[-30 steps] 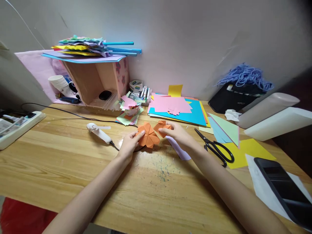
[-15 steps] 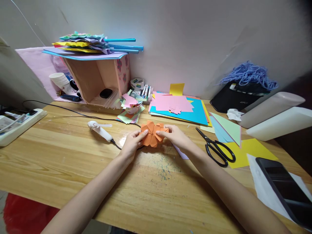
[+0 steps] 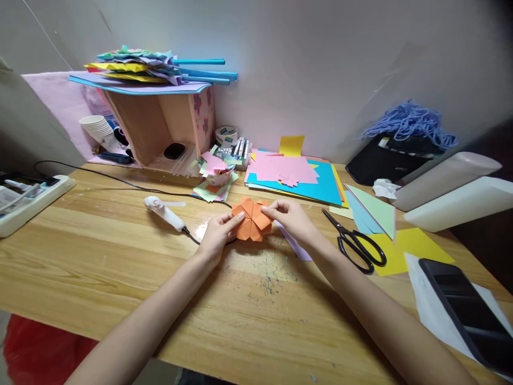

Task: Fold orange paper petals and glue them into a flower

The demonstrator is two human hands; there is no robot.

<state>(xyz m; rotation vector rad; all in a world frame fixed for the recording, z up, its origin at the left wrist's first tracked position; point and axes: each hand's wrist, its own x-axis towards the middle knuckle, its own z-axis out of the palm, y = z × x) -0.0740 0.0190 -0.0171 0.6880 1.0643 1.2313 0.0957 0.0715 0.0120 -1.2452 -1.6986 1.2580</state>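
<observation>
An orange folded paper flower (image 3: 250,220) is held above the middle of the wooden table. My left hand (image 3: 219,231) grips its left side, thumb on top of the petals. At the right side, my right hand (image 3: 287,215) pinches a petal between thumb and fingers. Beneath my right wrist lies a purple paper strip (image 3: 294,245). Left of my hands rests a white glue gun (image 3: 165,215) with a black cord. To the right, black-handled scissors (image 3: 355,243) lie partly on yellow paper (image 3: 420,247).
Behind stand a cardboard box (image 3: 160,123) topped with paper flowers and a cup of paper scraps (image 3: 218,174). Coloured sheets (image 3: 326,184) lie at the back. A phone (image 3: 467,315) is at the right, a power strip (image 3: 40,206) at the left.
My right hand has shifted slightly up, its thumb now at the upper right petal. The flower's right petals sit differently, reaching less far right. My left hand keeps its hold.
</observation>
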